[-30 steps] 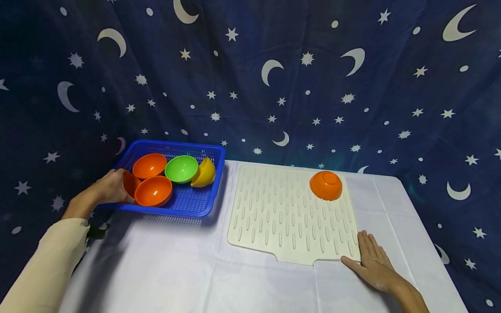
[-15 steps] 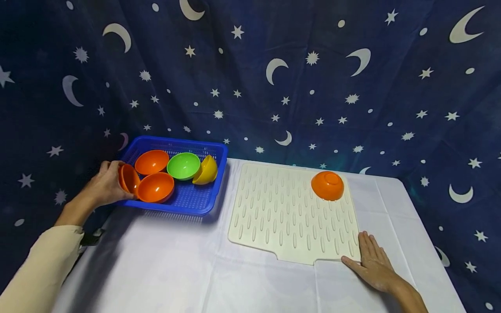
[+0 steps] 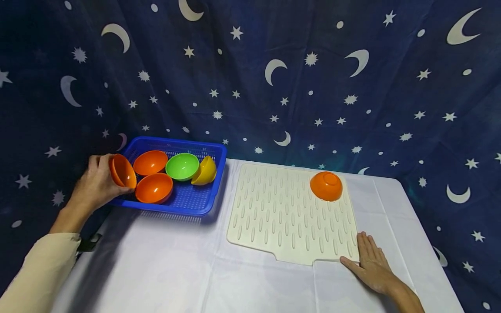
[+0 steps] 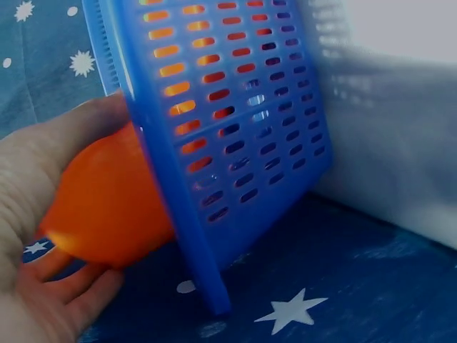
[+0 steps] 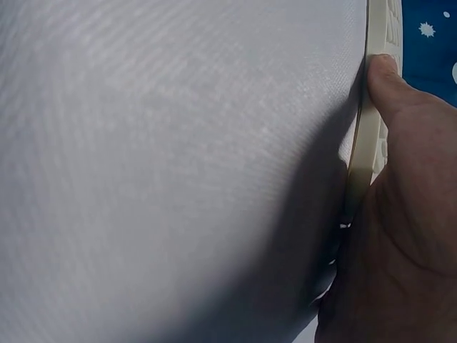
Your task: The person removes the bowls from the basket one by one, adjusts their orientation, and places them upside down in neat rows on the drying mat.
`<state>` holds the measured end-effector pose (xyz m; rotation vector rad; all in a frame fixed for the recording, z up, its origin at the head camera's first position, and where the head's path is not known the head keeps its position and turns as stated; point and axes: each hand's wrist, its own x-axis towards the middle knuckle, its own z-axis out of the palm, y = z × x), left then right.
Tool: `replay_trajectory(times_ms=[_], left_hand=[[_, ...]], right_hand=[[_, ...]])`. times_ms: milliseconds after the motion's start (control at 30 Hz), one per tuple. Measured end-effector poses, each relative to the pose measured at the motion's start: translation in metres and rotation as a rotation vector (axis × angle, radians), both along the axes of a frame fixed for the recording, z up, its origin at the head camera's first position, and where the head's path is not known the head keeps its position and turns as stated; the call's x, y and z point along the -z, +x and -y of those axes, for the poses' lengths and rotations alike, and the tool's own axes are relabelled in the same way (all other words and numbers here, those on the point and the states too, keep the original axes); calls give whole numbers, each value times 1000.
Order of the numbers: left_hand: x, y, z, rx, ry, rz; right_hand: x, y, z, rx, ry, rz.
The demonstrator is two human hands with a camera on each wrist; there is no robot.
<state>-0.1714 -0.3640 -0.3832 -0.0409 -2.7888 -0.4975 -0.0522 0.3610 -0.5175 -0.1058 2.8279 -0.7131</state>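
My left hand [image 3: 95, 180] grips an orange bowl [image 3: 124, 171] by its side, tilted, at the left end of the blue basket [image 3: 213, 195]. In the left wrist view that bowl [image 4: 107, 200] shows beside the basket's rim, thumb on one side and fingers beneath. Inside the basket are two more orange bowls [image 3: 154, 188], a green bowl [image 3: 182, 167] and a yellow bowl [image 3: 205, 171] leaning on its side. My right hand [image 3: 373, 267] lies with straight fingers against the near right corner of the white ridged mat [image 3: 274, 217]; its thumb touches the mat's edge [image 5: 364, 150].
An orange bowl [image 3: 326, 186] sits upside down at the mat's far right corner. A white cloth [image 3: 164, 261] covers the table. Behind and at the left hangs a dark blue curtain [image 3: 242, 56] with moons and stars.
My left hand has raised the orange bowl from among the others and drawn it left and up toward the basket's left rim. The right hand stays put.
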Motion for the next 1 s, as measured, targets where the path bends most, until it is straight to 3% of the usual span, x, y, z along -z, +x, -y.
replay_trajectory(times_ms=[100, 200, 400, 533, 667, 833, 1000], left_hand=[[2, 4, -4, -28, 61, -78], [5, 8, -9, -76, 158, -83], [10, 11, -22, -187, 425, 16], [9, 14, -31, -238, 584, 99], [10, 15, -43, -283, 695, 136], [13, 18, -60, -266, 797, 107], [16, 19, -78, -222, 896, 14]], right_hand=[[-1, -1, 0, -1, 6, -5], [0, -1, 0, 0, -1, -35], [3, 0, -1, 0, -13, -63], [-2, 0, 2, 11, -6, -20], [-6, -1, 3, 18, 7, 17], [-7, -1, 4, 18, 12, 12], [-4, 0, 2, 15, 10, -1]])
